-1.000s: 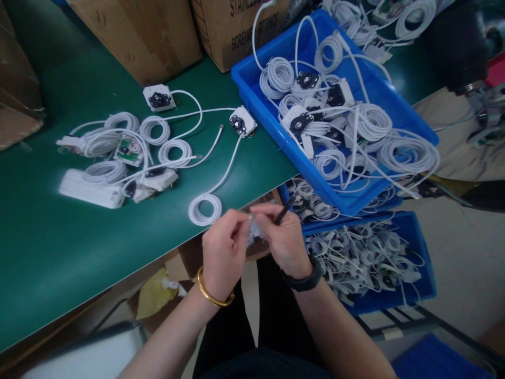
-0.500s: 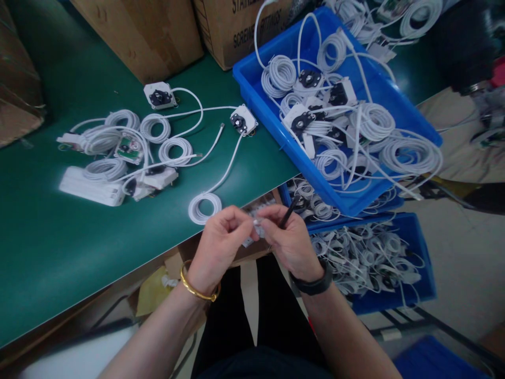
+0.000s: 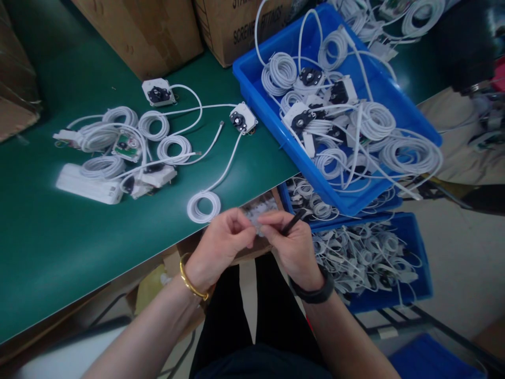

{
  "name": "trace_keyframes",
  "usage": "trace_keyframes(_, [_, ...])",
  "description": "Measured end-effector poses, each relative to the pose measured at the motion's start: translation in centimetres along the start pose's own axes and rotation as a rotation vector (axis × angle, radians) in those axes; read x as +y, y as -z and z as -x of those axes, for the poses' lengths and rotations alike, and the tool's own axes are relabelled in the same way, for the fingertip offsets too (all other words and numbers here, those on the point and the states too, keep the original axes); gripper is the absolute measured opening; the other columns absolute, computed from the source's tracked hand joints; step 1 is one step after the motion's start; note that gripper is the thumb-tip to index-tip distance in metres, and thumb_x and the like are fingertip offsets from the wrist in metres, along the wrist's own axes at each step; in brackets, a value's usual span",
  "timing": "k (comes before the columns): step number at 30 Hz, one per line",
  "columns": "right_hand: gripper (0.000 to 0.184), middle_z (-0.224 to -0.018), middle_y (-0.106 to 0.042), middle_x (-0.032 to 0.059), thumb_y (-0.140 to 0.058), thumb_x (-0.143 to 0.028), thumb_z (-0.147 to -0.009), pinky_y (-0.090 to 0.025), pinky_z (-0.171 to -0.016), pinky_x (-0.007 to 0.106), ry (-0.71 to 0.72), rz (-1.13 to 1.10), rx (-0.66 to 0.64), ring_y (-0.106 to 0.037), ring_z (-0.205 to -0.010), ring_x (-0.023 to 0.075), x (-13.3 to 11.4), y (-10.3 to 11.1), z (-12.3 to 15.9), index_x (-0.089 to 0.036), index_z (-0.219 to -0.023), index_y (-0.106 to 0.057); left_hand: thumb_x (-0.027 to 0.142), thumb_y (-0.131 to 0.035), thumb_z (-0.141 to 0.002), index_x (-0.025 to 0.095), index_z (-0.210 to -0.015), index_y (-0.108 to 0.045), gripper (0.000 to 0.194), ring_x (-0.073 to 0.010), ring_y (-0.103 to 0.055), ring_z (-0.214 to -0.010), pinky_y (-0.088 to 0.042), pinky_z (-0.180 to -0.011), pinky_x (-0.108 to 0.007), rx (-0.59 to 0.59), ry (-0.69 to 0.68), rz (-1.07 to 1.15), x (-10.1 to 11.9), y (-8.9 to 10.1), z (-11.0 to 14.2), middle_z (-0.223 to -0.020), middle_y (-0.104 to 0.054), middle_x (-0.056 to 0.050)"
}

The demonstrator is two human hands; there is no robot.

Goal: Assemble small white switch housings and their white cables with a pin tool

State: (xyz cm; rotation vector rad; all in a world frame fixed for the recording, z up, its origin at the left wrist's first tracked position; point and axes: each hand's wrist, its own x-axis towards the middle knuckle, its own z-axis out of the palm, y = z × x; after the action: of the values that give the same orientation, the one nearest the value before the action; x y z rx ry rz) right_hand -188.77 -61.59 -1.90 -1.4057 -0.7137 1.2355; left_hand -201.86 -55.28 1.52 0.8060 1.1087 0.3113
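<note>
Just past the table's front edge, my left hand [image 3: 221,243] is closed, thumb and forefinger pressed together; what sits between them, if anything, is too small to make out. Close beside it, my right hand [image 3: 295,250] is shut around a slim black pen-like tool [image 3: 294,222] that sticks up past the forefinger. Its thumb and forefinger also pinch a tiny whitish piece [image 3: 259,228], partly hidden. Below the fingers lies an open cardboard box [image 3: 279,199] with small whitish parts. Nearest on the table is a coiled white cable [image 3: 193,209] leading to a white housing [image 3: 248,117] with a black centre.
A blue tray [image 3: 272,134] of coiled cables and housings overhangs the table edge. Blue bins [image 3: 424,263] with more cables stand below. Several cabled housings and a white box-shaped block [image 3: 89,185] lie on the green table [image 3: 130,237]. Cardboard boxes [image 3: 158,37] line the back.
Both hands have drawn slightly apart, the left shifting a little left and the right a little right. The black tool has tilted further right. The cables and housings have stayed in place.
</note>
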Motion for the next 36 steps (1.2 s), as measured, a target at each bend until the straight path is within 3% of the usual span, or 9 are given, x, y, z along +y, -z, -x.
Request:
trace_keyframes(4, [0.01, -0.072, -0.067, -0.0007, -0.071, -0.025, -0.074, -0.047, -0.054, 0.023, -0.141, -0.146, 0.092, -0.057, -0.058, 0.0112, 0.8, -0.6, 0.5, -0.021, -0.084, -0.071, 0.026, -0.061, -0.077, 0.017, -0.069, -0.049, 0.017, -0.0067, -0.041, -0.051, -0.03, -0.047, -0.019, 0.099, -0.127, -0.168, -0.2, -0.4, 0.3, -0.057, -0.05, 0.005])
trace_keyframes(7, [0.014, -0.059, -0.058, -0.0042, -0.075, -0.027, -0.07, -0.036, -0.042, 0.02, -0.217, -0.274, 0.131, -0.043, -0.044, 0.0067, 1.0, -1.0, 0.6, -0.02, -0.081, -0.069, 0.028, -0.059, -0.079, 0.017, -0.071, -0.049, 0.018, -0.0074, -0.042, -0.053, -0.031, -0.049, -0.02, 0.06, -0.139, -0.178, -0.2, -0.3, 0.4, -0.059, -0.05, 0.004])
trace_keyframes(10, [0.017, -0.051, -0.048, -0.0075, -0.077, -0.028, -0.067, -0.023, -0.037, 0.017, -0.274, -0.421, 0.109, -0.03, -0.039, 0.0037, 0.8, -1.3, 0.5, -0.019, -0.077, -0.067, 0.028, -0.06, -0.078, 0.016, -0.072, -0.048, 0.019, -0.0071, -0.042, -0.053, -0.031, -0.048, -0.02, 0.019, -0.112, -0.147, 0.0, -0.1, 0.2, -0.06, -0.05, 0.003])
trace_keyframes(13, [0.018, -0.05, -0.043, -0.0089, -0.078, -0.028, -0.067, -0.018, -0.036, 0.016, -0.343, -0.535, 0.034, -0.024, -0.038, 0.0023, 0.6, -1.3, 0.3, -0.02, -0.076, -0.066, 0.026, -0.062, -0.076, 0.015, -0.07, -0.047, 0.019, -0.0049, -0.038, -0.051, -0.029, -0.047, -0.018, 0.024, -0.09, -0.107, 0.2, 0.1, 0.1, -0.058, -0.047, 0.005])
trace_keyframes(20, [0.015, -0.05, -0.04, -0.0093, -0.079, -0.025, -0.066, -0.015, -0.036, 0.016, -0.451, -0.631, -0.02, -0.02, -0.038, 0.0012, 0.2, -1.1, 0.6, -0.02, -0.075, -0.067, 0.023, -0.062, -0.076, 0.014, -0.071, -0.048, 0.018, -0.0031, -0.039, -0.05, -0.029, -0.046, -0.016, -0.053, -0.058, -0.047, 0.2, 0.6, 0.0, -0.059, -0.05, 0.006])
trace_keyframes(29, [0.014, -0.048, -0.041, -0.0085, -0.077, -0.025, -0.068, -0.016, -0.037, 0.017, -0.354, -0.5, 0.082, -0.024, -0.038, 0.0016, 0.2, -1.7, 1.1, -0.018, -0.077, -0.068, 0.021, -0.058, -0.076, 0.016, -0.069, -0.044, 0.016, -0.004, -0.036, -0.051, -0.028, -0.047, -0.017, -0.054, -0.084, -0.075, 0.0, 0.5, 0.0, -0.058, -0.045, 0.007])
trace_keyframes(33, [0.013, -0.053, -0.051, -0.0054, -0.077, -0.024, -0.069, -0.022, -0.04, 0.017, -0.274, -0.384, 0.124, -0.033, -0.043, 0.0028, 0.4, -1.6, 1.3, -0.019, -0.079, -0.07, 0.018, -0.055, -0.077, 0.017, -0.07, -0.044, 0.013, -0.006, -0.038, -0.053, -0.03, -0.048, -0.019, 0.013, -0.176, -0.251, -0.4, 0.2, 0.1, -0.06, -0.044, 0.006])
trace_keyframes(36, [0.013, -0.052, -0.051, -0.0056, -0.077, -0.024, -0.069, -0.023, -0.04, 0.017, -0.275, -0.396, 0.146, -0.034, -0.043, 0.0032, 0.5, -1.4, 1.3, -0.019, -0.079, -0.07, 0.021, -0.053, -0.082, 0.018, -0.074, -0.045, 0.011, -0.0079, -0.043, -0.057, -0.034, -0.051, -0.02, 0.072, -0.249, -0.393, -0.8, 0.0, 0.3, -0.065, -0.047, 0.005])
